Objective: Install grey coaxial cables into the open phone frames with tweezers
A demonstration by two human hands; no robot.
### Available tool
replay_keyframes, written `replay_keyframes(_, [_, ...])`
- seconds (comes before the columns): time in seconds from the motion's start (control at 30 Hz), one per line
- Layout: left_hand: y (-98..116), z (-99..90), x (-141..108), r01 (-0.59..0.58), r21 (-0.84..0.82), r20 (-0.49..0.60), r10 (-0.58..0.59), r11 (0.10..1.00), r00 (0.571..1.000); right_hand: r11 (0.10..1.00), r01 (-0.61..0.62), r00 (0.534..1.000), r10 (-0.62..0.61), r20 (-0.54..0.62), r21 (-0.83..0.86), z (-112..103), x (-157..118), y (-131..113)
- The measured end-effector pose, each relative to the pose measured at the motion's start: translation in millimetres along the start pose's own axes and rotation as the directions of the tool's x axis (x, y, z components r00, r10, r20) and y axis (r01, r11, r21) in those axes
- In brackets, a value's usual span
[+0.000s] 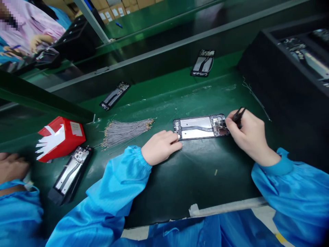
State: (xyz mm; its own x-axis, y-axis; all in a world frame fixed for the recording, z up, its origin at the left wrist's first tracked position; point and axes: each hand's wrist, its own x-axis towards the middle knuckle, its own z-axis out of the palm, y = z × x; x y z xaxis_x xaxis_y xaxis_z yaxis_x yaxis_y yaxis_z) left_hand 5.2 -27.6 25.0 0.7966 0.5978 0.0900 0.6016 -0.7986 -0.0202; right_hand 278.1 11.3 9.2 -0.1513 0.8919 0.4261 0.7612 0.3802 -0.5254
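Observation:
An opened phone (196,127) lies flat on the green bench mat, its inner side with silver plate and circuit boards facing up. My left hand (162,145) grips its left end, fingers closed at the edge. Black tweezers (239,117) are pinched in my right hand (248,135) at the phone's right end, over the circuit board; their tips are hidden by my fingers. Left of my left hand lies a bundle of thin grey cables (123,133) with gold-coloured ends.
A red box (73,137) with white paper strips stands left, beside stacked phone parts (70,173). More opened phones lie at the back, one left (114,96), one right (203,63). A black bin (277,89) blocks the right. A co-worker's hand (12,168) is at far left.

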Motion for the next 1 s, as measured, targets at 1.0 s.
replay_keyframes(1.0, [21,15.5,34,0.112,-0.03,-0.077,-0.114,0.993,0.991,0.877,-0.124,0.94,-0.046,0.338,0.463,4,-20,-23])
